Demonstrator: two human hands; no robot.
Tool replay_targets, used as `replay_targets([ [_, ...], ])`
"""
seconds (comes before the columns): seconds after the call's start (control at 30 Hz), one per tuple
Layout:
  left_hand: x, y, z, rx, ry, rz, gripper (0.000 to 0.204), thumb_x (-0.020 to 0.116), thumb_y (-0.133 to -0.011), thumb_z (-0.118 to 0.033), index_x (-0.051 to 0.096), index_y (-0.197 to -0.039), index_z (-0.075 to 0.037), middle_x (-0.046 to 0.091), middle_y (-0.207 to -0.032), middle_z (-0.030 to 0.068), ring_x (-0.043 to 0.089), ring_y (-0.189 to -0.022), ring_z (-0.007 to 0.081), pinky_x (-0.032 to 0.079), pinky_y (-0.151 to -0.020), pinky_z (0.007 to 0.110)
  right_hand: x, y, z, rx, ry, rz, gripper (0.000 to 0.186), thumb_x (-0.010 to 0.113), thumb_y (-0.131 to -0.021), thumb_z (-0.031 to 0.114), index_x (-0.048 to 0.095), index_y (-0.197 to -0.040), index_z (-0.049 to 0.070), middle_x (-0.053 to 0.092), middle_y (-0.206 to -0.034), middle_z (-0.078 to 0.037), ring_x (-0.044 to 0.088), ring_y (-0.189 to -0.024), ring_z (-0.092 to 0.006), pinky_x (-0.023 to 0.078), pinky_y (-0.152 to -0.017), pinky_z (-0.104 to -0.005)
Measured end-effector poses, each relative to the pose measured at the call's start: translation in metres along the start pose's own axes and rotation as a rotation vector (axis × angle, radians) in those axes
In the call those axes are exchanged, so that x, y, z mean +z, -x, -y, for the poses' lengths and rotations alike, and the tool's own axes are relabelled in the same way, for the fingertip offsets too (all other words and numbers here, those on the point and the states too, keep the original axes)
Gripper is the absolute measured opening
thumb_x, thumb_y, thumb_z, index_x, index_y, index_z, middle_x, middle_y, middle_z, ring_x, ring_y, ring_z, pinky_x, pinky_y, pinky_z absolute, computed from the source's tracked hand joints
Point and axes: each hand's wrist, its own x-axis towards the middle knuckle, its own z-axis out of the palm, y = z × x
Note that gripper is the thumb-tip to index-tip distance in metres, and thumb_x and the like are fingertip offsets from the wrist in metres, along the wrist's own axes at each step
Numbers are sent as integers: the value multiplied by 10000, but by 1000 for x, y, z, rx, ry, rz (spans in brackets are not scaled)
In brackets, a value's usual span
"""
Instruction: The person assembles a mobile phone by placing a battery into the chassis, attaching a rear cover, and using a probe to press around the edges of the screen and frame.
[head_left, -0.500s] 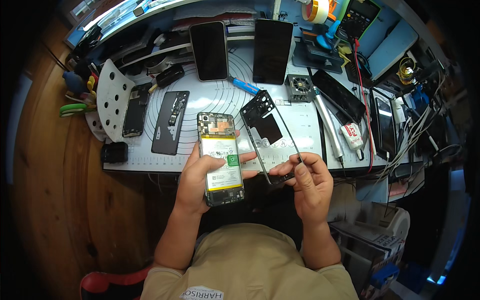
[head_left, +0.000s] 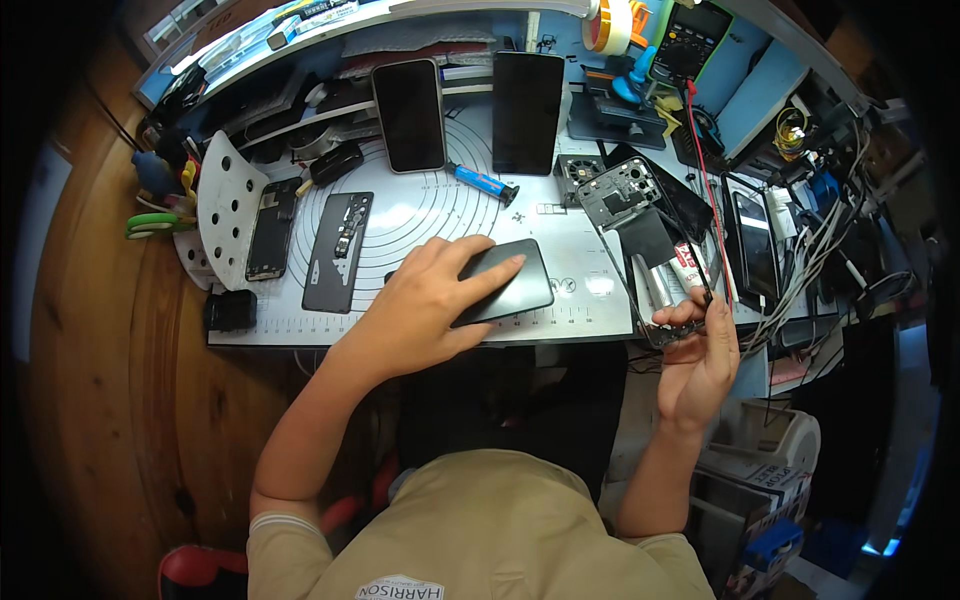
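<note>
Nearest, the tan shirt [head_left: 490, 520] of the person. Beyond it, the right hand [head_left: 700, 365] pinches the near end of a phone frame [head_left: 622, 196] between thumb and fingers, the fingertips closed on it. The frame is black and thin-sided, largely open in the middle, with a dark square sheet inside; its broad far end, pierced by round holes, slants up and to the left. A white bottle [head_left: 688, 265] shows through the opening.

The left hand [head_left: 425, 305] lies palm down over a phone [head_left: 525, 288], fingers spread and thumb apart; whether it grips the edges cannot be told. The phone lies slantwise near the front of the white mat [head_left: 590, 255], its upper face dark, smooth and faintly glossy, its corners rounded.

Left of it, a dark back plate [head_left: 332, 275] bears small parts. Farther off, a blue tool [head_left: 482, 182]; behind that, two upright phones, one pale-rimmed [head_left: 408, 115], one black [head_left: 527, 112]. Farthest right, a green-edged meter [head_left: 690, 40].
</note>
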Motion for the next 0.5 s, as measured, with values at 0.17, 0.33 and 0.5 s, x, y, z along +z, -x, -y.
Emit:
replay_targets([
  [0.17,21,-12,9,172,-106,59,689,807,-798,-214,565,-1440,-156,520,-1395,164,517,-1171,351,429,-1024,458,-6,7,2,32,-17,-21,311,481,-1088,231,599,-1150,-51,657,-850,-119,705,-783,-250,597,-697,-356],
  [0.33,31,-16,13,259,-194,29,683,799,-815,-261,553,-1439,-134,511,-1400,163,493,-1208,353,399,-1037,472,-12,11,1,61,-13,0,311,490,-1086,232,600,-1133,-55,665,-826,-126,702,-757,-254,600,-703,-373],
  [0.5,35,-14,15,225,-185,64,638,749,-864,-287,548,-1451,-138,498,-1417,165,464,-1256,363,360,-1075,487,-9,15,-3,121,-45,11,299,509,-1079,222,603,-1109,-59,666,-791,-132,696,-714,-259,599,-679,-387],
])
